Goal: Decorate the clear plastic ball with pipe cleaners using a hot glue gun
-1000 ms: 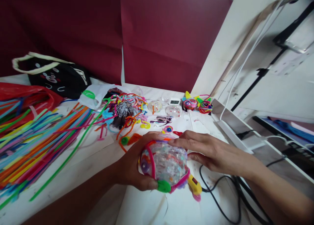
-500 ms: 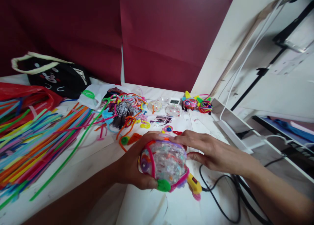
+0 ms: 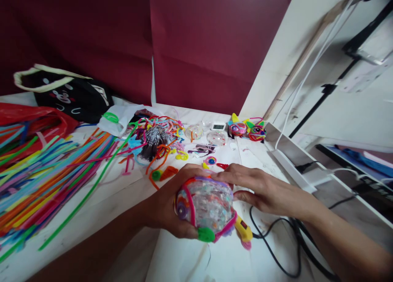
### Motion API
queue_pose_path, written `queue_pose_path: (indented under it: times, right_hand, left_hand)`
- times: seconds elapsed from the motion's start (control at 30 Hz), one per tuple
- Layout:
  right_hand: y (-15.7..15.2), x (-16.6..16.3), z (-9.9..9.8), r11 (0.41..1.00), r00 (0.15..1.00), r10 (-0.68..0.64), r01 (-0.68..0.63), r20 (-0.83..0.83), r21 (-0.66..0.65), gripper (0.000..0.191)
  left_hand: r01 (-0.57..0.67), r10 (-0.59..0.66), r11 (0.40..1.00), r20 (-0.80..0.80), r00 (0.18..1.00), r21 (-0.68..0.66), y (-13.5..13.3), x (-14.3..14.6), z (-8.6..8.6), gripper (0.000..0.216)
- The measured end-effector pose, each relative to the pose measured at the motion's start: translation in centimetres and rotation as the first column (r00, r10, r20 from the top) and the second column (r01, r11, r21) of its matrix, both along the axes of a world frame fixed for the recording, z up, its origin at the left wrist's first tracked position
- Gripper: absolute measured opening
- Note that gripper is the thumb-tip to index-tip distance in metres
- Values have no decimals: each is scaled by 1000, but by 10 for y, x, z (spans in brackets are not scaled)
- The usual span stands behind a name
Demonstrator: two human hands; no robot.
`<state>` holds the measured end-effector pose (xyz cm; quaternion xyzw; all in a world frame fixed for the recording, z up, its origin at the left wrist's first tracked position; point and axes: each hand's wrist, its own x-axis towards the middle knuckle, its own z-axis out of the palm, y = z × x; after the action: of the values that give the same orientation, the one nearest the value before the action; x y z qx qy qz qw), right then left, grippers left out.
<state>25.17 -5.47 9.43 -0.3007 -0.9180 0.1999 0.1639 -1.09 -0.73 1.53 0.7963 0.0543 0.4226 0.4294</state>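
My left hand [image 3: 167,202] cups a clear ball [image 3: 207,206] filled with glittery bits and wrapped in pink, purple and orange pipe cleaners, with a green pom at its lower edge. It is held just above the white table [image 3: 123,200]. My right hand [image 3: 260,189] rests on the ball's top and right side, fingers curved over it and pressing a pipe cleaner down. A yellow glue gun [image 3: 244,230] lies just under the ball, its black cord [image 3: 276,249] running to the right.
A big spread of coloured pipe cleaners [image 3: 46,171] covers the left. Behind it are a red bag [image 3: 33,116] and a black tote [image 3: 70,95]. Cut pipe-cleaner bits [image 3: 159,138], clear balls [image 3: 216,138], two finished decorated balls [image 3: 247,130] and a small timer [image 3: 218,126] lie at the back.
The ball has turned slightly in my hands, and my right fingers have crept a little leftward over its top. Otherwise the scene is the same.
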Motion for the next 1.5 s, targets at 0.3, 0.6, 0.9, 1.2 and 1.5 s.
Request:
queue_pose_path:
  times: [0.3, 0.6, 0.9, 1.2, 1.5]
  right_hand:
    - [5, -1, 3, 999, 998, 48, -48, -35, -5, 49]
    - [5, -4, 6, 998, 998, 56, -56, -36, 1, 49]
    - [6, -5, 5, 998, 997, 66, -67, -50, -12, 53]
    - [5, -3, 2, 1000, 1000, 22, -22, -16, -3, 53]
    - [-2, 7, 4, 989, 991, -131, 132, -21, 60, 56]
  left_hand:
    - [20, -20, 999, -14, 1000, 30, 2, -2, 0, 96]
    - [27, -26, 999, -7, 1000, 42, 3, -2, -1, 94]
    - [18, -15, 999, -60, 998, 41, 4, -4, 0, 90]
    - [-30, 35, 998, -93, 995, 54, 4, -4, -1, 85]
    - [-136, 148, 984, -94, 985, 116, 8, -10, 4, 80]
